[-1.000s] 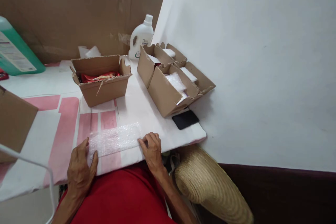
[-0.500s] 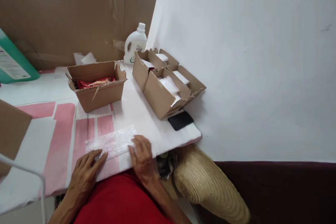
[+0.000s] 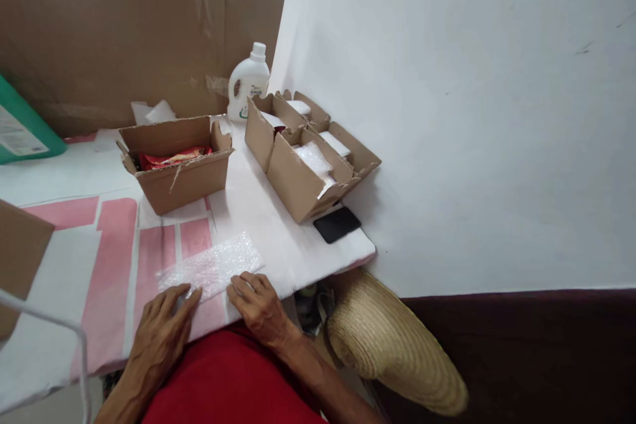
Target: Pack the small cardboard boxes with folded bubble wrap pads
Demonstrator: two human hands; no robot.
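Note:
A clear bubble wrap piece (image 3: 216, 265) lies flat and slightly askew near the table's front edge. My left hand (image 3: 163, 319) rests at its near left corner, fingers stretched out and the thumb apart from them, with a bit of the wrap between. On the wrap's near edge, right of the middle, my right hand (image 3: 259, 308) touches down with bent fingertips and the thumb a little apart. The wrap's right end shows uncovered.
An open cardboard box (image 3: 186, 184) with red packets stands behind the wrap. Joined cardboard boxes (image 3: 293, 185) holding white wrapped items are at right, near a black phone (image 3: 336, 224). Further back are a white bottle (image 3: 248, 86) and a green container (image 3: 24, 126). A straw hat (image 3: 387, 344) is below the edge.
My right hand has slid left and nearer along the bubble wrap, off its right end. My left hand has stayed at the near left corner. The view has shifted slightly.

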